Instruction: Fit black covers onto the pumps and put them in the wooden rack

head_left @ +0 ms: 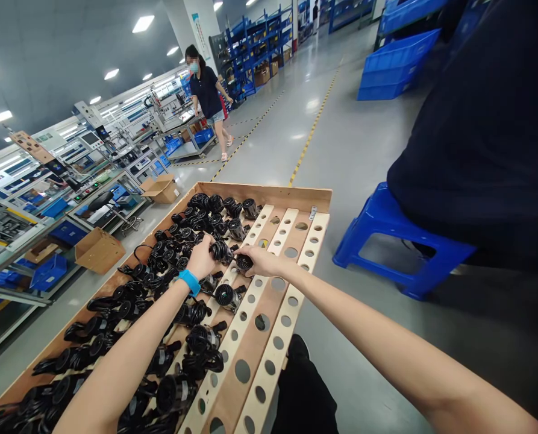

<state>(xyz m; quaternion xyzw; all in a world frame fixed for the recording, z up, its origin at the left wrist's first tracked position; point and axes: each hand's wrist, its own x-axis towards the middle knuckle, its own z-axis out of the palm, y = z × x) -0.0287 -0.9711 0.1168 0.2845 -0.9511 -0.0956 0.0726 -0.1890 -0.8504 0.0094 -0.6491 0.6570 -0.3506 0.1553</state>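
Note:
Over the wooden tray [269, 193], my left hand [202, 258], with a blue band at the wrist, closes around a coiled black cable [222, 252]. Just to its right, my right hand [262, 261] grips a dark round part [244, 263]; fingers hide some of it, and whether it joins the cable I cannot tell. Below them a black motor-like unit [227, 295] lies on a slat. Many similar black units with coiled cords fill the left side of the tray, in rows. Pale slats with round holes [269, 313] show along its right side.
A person in dark clothes [458, 144] sits close by on a blue plastic stool [404, 241] at right. Blue crates [390, 69] stand behind. Another person [208, 93] walks beyond the tray. Cardboard boxes [99, 250] and workbenches with equipment [65, 211] are at left.

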